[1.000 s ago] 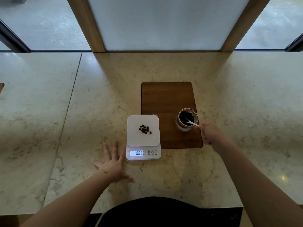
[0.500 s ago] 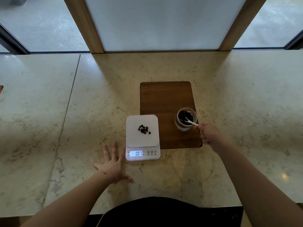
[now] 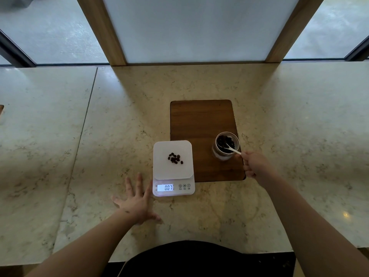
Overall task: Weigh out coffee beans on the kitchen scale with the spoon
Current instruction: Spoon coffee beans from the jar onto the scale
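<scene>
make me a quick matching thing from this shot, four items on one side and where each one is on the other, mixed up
Items:
1. white plastic spoon
2. small pile of dark coffee beans
3. clear glass jar
4. left hand

Places:
A. flat on the marble counter
B. on the brown wooden board
C. bowl down in the jar, held by the right hand
D. on the white kitchen scale

Pairs: 1-C, 2-D, 3-B, 4-A

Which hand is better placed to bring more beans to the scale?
Right. The right hand holds the spoon in the jar. The left hand lies flat, empty, beside the scale.
</scene>
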Tool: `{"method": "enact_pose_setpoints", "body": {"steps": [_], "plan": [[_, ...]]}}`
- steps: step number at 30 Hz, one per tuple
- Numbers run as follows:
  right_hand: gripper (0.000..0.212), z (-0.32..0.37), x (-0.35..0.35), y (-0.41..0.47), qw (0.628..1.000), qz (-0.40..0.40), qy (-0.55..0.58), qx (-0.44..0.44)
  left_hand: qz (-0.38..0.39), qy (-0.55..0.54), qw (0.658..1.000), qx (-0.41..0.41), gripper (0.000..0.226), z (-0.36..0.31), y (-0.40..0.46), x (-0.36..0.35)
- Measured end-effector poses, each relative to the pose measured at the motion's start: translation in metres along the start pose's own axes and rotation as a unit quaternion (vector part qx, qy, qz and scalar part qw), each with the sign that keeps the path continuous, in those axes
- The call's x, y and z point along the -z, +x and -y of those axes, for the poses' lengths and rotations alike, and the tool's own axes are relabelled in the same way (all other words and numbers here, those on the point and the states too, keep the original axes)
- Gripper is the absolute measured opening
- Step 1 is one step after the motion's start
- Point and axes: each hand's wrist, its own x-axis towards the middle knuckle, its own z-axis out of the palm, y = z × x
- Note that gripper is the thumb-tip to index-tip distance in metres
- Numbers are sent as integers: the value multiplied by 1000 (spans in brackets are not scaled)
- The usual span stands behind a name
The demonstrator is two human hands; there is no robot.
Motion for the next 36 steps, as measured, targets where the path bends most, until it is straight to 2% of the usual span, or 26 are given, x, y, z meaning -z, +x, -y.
{"method": "enact_pose_setpoints", "body": {"steps": [21,36], "plan": [[32,10,2,-19,999,5,45,0,-3,-3,1000,3,141,-2,-4,1],[30,34,-41,-43,997,62,-20,52,-16,-18,1000,0,141,9,17,-10]]}}
